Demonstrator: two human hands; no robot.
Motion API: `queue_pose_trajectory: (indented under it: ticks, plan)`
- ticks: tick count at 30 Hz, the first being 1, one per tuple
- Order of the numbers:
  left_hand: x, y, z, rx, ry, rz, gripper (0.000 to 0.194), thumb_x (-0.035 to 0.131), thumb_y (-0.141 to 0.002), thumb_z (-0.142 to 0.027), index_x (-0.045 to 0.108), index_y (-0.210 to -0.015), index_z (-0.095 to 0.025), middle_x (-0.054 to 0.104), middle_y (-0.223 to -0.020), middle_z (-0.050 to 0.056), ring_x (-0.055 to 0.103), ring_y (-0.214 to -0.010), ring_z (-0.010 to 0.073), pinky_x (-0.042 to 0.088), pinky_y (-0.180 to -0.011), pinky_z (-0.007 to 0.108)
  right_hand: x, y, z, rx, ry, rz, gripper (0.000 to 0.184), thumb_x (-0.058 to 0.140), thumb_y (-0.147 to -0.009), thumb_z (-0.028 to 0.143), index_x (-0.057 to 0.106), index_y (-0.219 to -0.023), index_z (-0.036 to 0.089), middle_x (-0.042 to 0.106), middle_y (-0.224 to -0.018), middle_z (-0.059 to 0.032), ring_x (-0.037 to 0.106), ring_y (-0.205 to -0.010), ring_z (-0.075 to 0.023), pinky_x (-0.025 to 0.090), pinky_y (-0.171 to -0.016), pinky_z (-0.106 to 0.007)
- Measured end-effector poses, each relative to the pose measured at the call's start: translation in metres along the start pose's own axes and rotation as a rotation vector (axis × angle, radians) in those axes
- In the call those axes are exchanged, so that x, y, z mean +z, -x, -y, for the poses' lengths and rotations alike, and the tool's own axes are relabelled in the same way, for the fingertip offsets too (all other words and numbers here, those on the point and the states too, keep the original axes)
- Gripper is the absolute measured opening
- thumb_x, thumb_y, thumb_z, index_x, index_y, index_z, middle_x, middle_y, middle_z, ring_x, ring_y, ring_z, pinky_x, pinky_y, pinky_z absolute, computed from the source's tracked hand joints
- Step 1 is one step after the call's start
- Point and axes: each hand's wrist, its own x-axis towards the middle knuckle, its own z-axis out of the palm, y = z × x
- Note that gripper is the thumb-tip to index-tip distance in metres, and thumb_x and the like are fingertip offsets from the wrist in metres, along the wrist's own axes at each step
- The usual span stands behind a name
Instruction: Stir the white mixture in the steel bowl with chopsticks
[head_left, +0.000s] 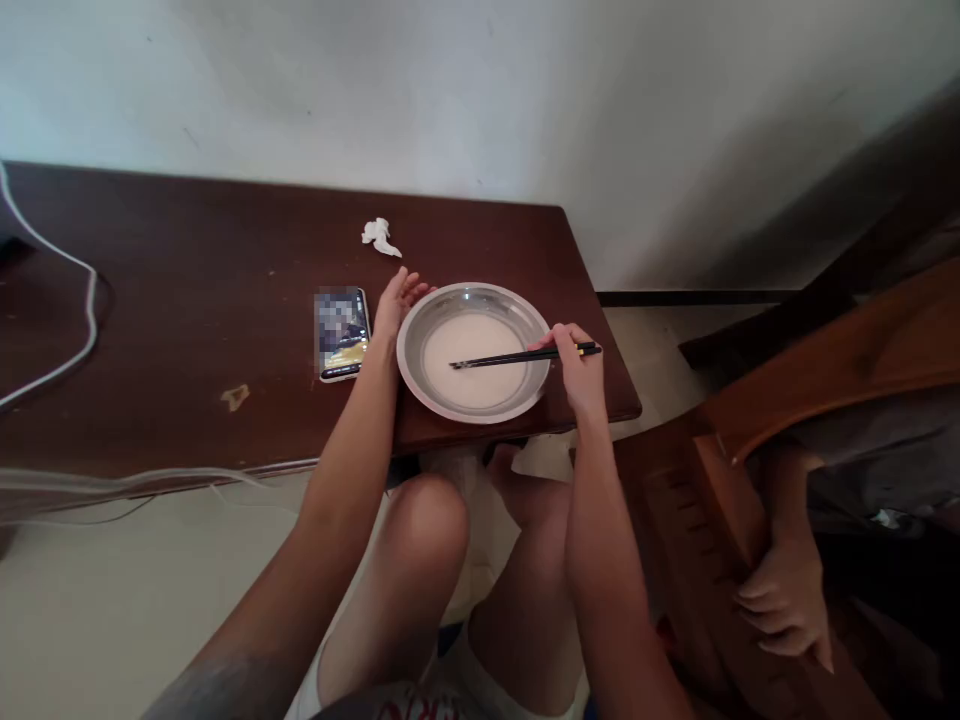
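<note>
Right hand (580, 368) grasps slim black chopsticks (510, 358); left hand (397, 303), fingers loosely open, apparently steadies the round silver metal bowl (480, 414) alongside.

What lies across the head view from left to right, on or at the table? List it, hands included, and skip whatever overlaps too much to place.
White cable → pale patch → phone → left hand → metal bowl → right hand.
</note>
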Motion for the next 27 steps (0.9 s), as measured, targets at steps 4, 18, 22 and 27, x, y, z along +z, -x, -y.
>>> queue_pose_trajectory:
  ticks: [4, 18, 22, 27]
  plan:
    - [-0.001, 0.001, 0.004, -0.075, -0.07, 0.229, 0.026, 0.054, -0.08, -0.035, 0.066, -0.096, -0.017, 0.071, -0.094, 0.007, 0.064, -0.094, 0.0226, 0.049, -0.085, 0.034, -0.001, -0.002, -0.002, -0.026, 0.018, -0.02, 0.03, 0.048, -0.087, 0.039, 0.061, -0.067, 0.021, 0.068, -0.065, 0.0023, 0.063, -0.07, -0.0121, 0.047, -0.074, -0.027]
    - [0.0, 0.006, 0.007, -0.186, -0.136, 0.357, 0.035, 0.05, -0.079, -0.033, 0.067, -0.106, -0.018, 0.073, -0.094, 0.001, 0.065, -0.09, 0.0204, 0.049, -0.086, 0.032, -0.005, -0.002, -0.009, -0.033, 0.019, -0.105, 0.032, 0.047, -0.087, 0.041, 0.061, -0.065, 0.021, 0.068, -0.065, 0.0024, 0.063, -0.069, -0.0119, 0.047, -0.076, -0.028]
    - [-0.002, 0.001, 0.008, -0.189, -0.155, 0.356, 0.034, 0.05, -0.08, -0.034, 0.068, -0.103, -0.019, 0.073, -0.093, 0.002, 0.065, -0.09, 0.0217, 0.05, -0.083, 0.032, -0.003, -0.003, -0.008, 0.017, -0.031, -0.085, 0.033, 0.048, -0.086, 0.043, 0.057, -0.063, 0.021, 0.063, -0.055, 0.004, 0.062, -0.058, -0.012, 0.048, -0.07, -0.028]
    - [-0.002, -0.004, 0.009, -0.205, -0.128, 0.388, 0.03, 0.049, -0.08, -0.029, 0.071, -0.098, -0.017, 0.074, -0.091, 0.002, 0.065, -0.085, 0.0188, 0.049, -0.082, 0.029, -0.001, -0.003, -0.006, -0.009, 0.021, -0.034, 0.03, 0.049, -0.084, 0.044, 0.061, -0.069, 0.022, 0.067, -0.061, 0.0028, 0.065, -0.065, -0.0137, 0.049, -0.072, -0.029]
